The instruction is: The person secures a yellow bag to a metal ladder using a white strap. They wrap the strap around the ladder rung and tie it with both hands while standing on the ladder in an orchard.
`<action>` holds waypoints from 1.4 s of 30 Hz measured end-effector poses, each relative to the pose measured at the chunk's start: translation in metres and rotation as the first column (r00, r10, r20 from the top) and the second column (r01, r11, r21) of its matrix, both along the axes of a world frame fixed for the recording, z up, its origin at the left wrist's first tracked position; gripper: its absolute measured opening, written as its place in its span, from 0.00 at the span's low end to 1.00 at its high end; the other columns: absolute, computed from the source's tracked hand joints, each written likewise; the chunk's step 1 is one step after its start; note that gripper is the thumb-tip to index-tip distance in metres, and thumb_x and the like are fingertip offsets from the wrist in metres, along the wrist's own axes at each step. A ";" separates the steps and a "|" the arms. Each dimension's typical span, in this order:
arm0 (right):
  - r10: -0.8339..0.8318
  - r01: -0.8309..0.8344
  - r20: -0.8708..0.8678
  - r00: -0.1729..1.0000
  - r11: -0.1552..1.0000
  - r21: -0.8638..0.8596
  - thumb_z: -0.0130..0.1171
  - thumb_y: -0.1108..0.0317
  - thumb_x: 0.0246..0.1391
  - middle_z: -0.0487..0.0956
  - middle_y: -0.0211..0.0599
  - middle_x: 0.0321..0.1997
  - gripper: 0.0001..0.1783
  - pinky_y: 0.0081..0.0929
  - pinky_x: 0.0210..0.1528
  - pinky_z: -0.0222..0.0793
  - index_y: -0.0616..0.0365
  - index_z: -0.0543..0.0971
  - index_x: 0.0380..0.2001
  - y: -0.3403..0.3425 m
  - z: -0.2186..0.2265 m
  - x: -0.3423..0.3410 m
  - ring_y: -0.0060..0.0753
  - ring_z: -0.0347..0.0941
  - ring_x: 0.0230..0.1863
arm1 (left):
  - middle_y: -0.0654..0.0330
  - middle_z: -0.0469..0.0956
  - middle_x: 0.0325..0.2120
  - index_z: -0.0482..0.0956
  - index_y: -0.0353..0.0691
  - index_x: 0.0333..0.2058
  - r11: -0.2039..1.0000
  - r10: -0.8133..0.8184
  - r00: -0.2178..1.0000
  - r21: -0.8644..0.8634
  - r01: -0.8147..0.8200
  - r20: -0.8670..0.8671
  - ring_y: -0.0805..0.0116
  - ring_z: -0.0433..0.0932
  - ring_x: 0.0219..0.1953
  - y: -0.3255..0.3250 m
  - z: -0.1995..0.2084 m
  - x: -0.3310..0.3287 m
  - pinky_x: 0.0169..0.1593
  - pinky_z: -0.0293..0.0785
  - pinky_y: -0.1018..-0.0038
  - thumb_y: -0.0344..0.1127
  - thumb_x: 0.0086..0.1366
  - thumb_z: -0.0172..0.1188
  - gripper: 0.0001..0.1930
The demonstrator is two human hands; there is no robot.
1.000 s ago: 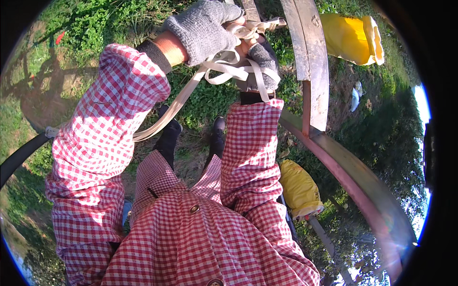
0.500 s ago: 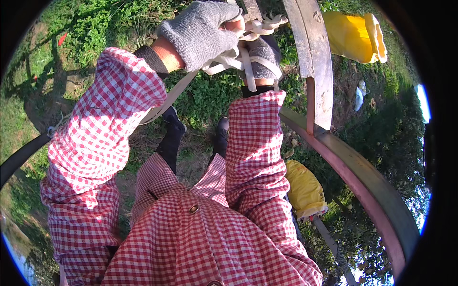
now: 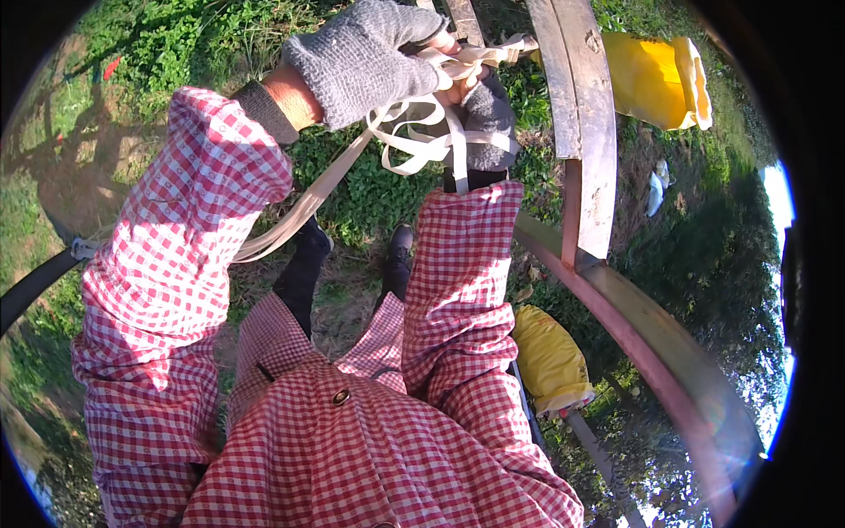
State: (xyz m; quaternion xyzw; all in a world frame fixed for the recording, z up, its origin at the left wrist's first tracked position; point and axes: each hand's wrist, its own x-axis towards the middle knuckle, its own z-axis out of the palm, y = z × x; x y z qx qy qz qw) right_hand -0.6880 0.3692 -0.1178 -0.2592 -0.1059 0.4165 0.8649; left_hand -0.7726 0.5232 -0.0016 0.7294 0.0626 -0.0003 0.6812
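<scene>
My left hand (image 3: 370, 66), in a grey knit fingerless-tipped glove, is at the top centre with bare fingertips closed on a white flat strap (image 3: 466, 60). Just to its right and slightly lower, my right hand (image 3: 484, 119), gloved in grey too, pinches the same bunch of strap from below. Loose loops hang between the hands and across the right wrist. A long doubled length of strap slants down left behind my left sleeve. The bunch's right end reaches the curved wooden-looking frame (image 3: 585, 106); how it is fastened there I cannot tell.
A lower curved bar (image 3: 651, 326) sweeps down right from the frame. Yellow bags (image 3: 656, 81) (image 3: 550, 356) are beyond it. A dark pole (image 3: 40, 286) enters at left, with white cord at its end. My shoes stand on weedy ground, near small litter.
The strap between my hands is bunched tighter, and the loops below it have changed shape. My right fingertips now show gripping it. The whole view has shifted slightly.
</scene>
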 end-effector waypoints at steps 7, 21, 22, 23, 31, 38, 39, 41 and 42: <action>0.072 -0.080 0.110 0.991 0.994 0.073 0.52 0.67 0.53 0.74 0.36 0.36 0.12 0.28 0.39 0.72 0.58 0.71 0.40 0.019 -0.022 0.004 0.29 0.72 0.37 | 0.66 0.71 0.14 0.68 0.38 0.17 0.987 0.045 0.998 0.153 -0.050 0.036 0.81 0.65 0.19 0.010 0.005 0.003 0.22 0.61 0.78 0.30 0.55 0.57 0.11; -0.162 0.733 0.743 0.649 0.396 -0.553 0.61 0.69 0.45 0.76 0.38 0.24 0.09 0.20 0.27 0.66 0.64 0.76 0.29 0.032 0.048 -0.042 0.18 0.70 0.25 | 0.47 0.75 0.22 0.76 0.36 0.29 0.458 -0.037 0.998 0.887 0.058 -0.047 0.51 0.75 0.27 -0.004 -0.021 0.021 0.32 0.71 0.63 0.33 0.48 0.51 0.10; -0.204 0.781 0.801 0.563 0.450 -0.434 0.61 0.69 0.44 0.75 0.41 0.21 0.09 0.20 0.26 0.65 0.65 0.77 0.26 0.029 0.041 -0.036 0.17 0.69 0.24 | 0.48 0.75 0.23 0.77 0.36 0.28 0.481 -0.028 0.995 0.872 0.093 -0.091 0.51 0.75 0.27 -0.005 -0.017 0.024 0.32 0.71 0.63 0.31 0.48 0.50 0.10; -0.126 0.811 0.852 0.508 0.402 -0.424 0.60 0.70 0.45 0.75 0.41 0.20 0.08 0.20 0.26 0.65 0.65 0.77 0.26 0.028 0.041 -0.033 0.17 0.69 0.24 | 0.48 0.75 0.23 0.77 0.36 0.28 0.492 -0.027 0.996 0.866 0.083 -0.080 0.51 0.75 0.27 -0.007 -0.015 0.025 0.32 0.71 0.63 0.32 0.48 0.50 0.10; -0.273 0.570 0.555 0.786 0.669 -0.477 0.56 0.70 0.49 0.77 0.30 0.26 0.09 0.19 0.29 0.66 0.63 0.78 0.33 0.030 0.029 -0.036 0.19 0.70 0.26 | 0.51 0.71 0.15 0.73 0.40 0.20 0.669 0.018 0.979 0.725 -0.163 0.203 0.53 0.73 0.20 0.010 -0.033 0.009 0.24 0.68 0.64 0.36 0.49 0.54 0.07; -0.301 0.632 0.589 0.750 0.590 -0.502 0.58 0.62 0.46 0.77 0.33 0.22 0.13 0.23 0.27 0.67 0.63 0.78 0.29 0.034 0.034 -0.041 0.22 0.70 0.23 | 0.54 0.72 0.15 0.71 0.37 0.18 0.889 0.120 0.985 0.428 -0.163 0.126 0.61 0.71 0.17 0.011 -0.029 -0.001 0.22 0.66 0.68 0.32 0.47 0.57 0.06; -0.222 0.637 0.640 0.735 0.551 -0.540 0.58 0.62 0.46 0.77 0.33 0.21 0.13 0.24 0.26 0.66 0.63 0.78 0.29 0.033 0.036 -0.041 0.22 0.70 0.22 | 0.55 0.72 0.15 0.71 0.37 0.18 0.936 0.115 0.988 0.323 -0.142 0.102 0.63 0.70 0.16 0.011 -0.027 -0.002 0.22 0.65 0.69 0.32 0.47 0.57 0.07; -0.050 0.655 0.718 0.694 0.458 -0.601 0.57 0.63 0.45 0.77 0.34 0.21 0.12 0.25 0.26 0.66 0.63 0.78 0.28 0.029 0.039 -0.038 0.22 0.70 0.22 | 0.57 0.70 0.14 0.70 0.36 0.19 0.983 0.105 0.993 0.154 -0.096 -0.052 0.66 0.69 0.17 0.012 -0.035 0.000 0.22 0.65 0.70 0.32 0.47 0.58 0.07; -0.232 0.549 0.507 0.830 0.498 -0.671 0.56 0.67 0.45 0.76 0.32 0.21 0.09 0.25 0.26 0.66 0.63 0.78 0.27 0.032 0.046 -0.041 0.22 0.70 0.21 | 0.56 0.70 0.14 0.70 0.36 0.19 0.954 0.061 0.998 0.291 -0.068 0.033 0.65 0.69 0.17 0.015 -0.036 0.003 0.22 0.65 0.70 0.32 0.48 0.57 0.07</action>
